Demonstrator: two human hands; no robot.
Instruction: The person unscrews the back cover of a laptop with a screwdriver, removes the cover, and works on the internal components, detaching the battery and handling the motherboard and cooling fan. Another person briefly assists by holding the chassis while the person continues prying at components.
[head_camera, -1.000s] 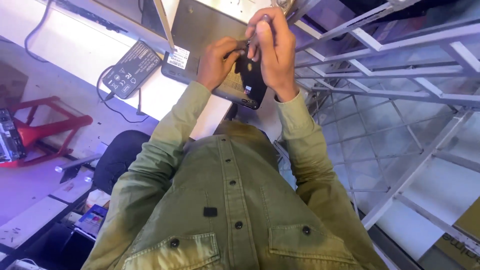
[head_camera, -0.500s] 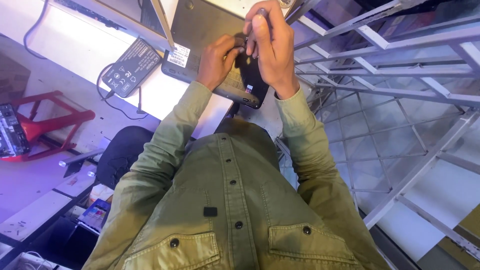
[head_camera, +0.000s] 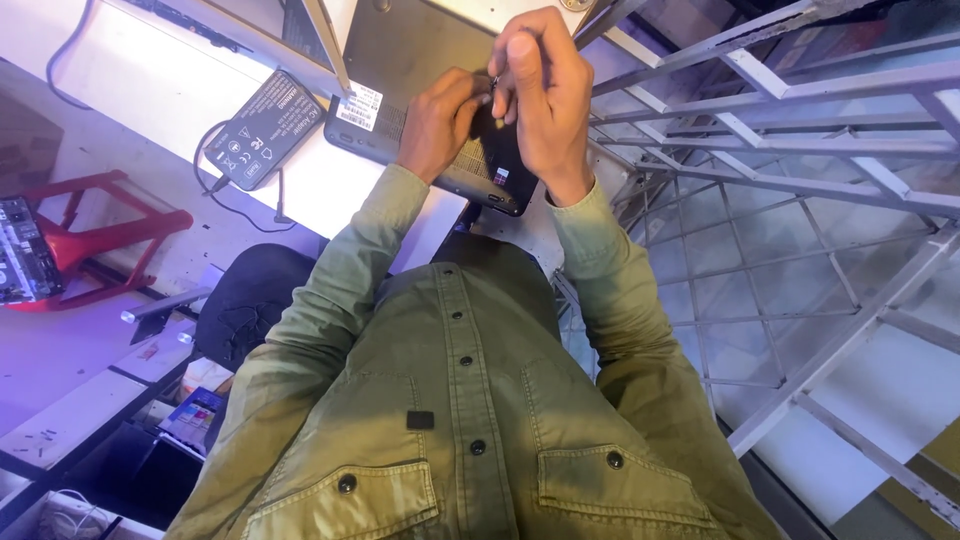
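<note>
A dark grey laptop (head_camera: 400, 55) lies upside down on the white table (head_camera: 180, 85), its near corner over the table edge. My left hand (head_camera: 438, 122) rests on the laptop's underside with the fingers curled, gripping it beside its black corner (head_camera: 497, 160). My right hand (head_camera: 548, 95) hovers just above that corner, thumb and fingers pinched together on what looks like a small thin tool, mostly hidden by the fingers. The two hands touch at the fingertips. Both sleeves are olive green.
A black power adapter (head_camera: 257, 128) with its cable lies on the table left of the laptop. A grey metal frame rack (head_camera: 800, 140) stands close on the right. A red stool (head_camera: 95, 235) and a black seat (head_camera: 250, 300) are at lower left.
Both hands stay at the laptop's near corner. The right hand's pinched fingers have shifted slightly over the left hand's fingertips. The view has drifted a little.
</note>
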